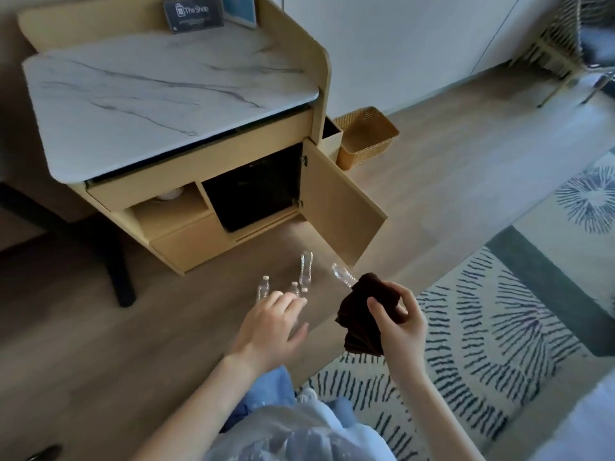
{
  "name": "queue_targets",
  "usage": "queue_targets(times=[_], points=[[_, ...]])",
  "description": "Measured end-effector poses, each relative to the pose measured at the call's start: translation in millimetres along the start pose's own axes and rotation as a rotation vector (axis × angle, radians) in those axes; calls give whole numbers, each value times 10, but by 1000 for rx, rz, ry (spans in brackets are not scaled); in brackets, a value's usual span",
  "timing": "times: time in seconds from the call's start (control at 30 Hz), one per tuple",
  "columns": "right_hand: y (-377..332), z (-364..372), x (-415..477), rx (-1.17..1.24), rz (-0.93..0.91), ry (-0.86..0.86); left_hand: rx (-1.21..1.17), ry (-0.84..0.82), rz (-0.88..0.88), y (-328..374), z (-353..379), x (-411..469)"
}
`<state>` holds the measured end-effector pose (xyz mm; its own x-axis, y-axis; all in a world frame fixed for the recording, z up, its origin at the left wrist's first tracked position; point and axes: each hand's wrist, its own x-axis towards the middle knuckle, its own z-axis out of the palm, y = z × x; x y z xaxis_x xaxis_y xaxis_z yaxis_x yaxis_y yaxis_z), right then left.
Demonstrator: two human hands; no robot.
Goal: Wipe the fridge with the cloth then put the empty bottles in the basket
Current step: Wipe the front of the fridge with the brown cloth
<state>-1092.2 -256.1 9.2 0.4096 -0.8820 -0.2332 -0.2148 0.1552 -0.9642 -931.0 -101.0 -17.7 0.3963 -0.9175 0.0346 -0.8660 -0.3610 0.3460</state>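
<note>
My right hand [397, 322] is shut on a folded dark brown cloth [364, 314], held above the floor. My left hand [271, 322] hovers open, fingers spread, just over several empty clear plastic bottles on the wooden floor: one upright [263, 290], one lying [305, 269], another lying [344, 276] partly behind the cloth. The black mini fridge [253, 191] sits shut inside the wooden cabinet, whose door [336, 201] stands open to the right. A woven basket [367, 138] stands on the floor beyond the cabinet's right side.
The cabinet has a marble top [159, 94] with a sign card [194, 13] at the back. A patterned rug [499, 327] covers the floor on the right. A wicker chair [565, 44] stands far right. A black table leg [116, 271] is at left.
</note>
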Motion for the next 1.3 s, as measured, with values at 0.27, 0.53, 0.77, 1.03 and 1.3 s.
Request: queue_targets(times=[0.27,0.53,0.77,1.03,1.3], points=[[-37,350,576,29,31,-151,48,82,-137,-260,-104,234],[-313,968,1358,-47,-47,-280,3,126,-239,-744,-147,879],[-598,1373,2099,-99,-80,-326,-2,196,-341,-1304,-308,1356],[-710,1732,2812,-116,-94,-433,8,220,-510,-1599,-247,1627],[-487,2194,3566,-117,-67,-576,-9,251,-673,-1809,26,2158]])
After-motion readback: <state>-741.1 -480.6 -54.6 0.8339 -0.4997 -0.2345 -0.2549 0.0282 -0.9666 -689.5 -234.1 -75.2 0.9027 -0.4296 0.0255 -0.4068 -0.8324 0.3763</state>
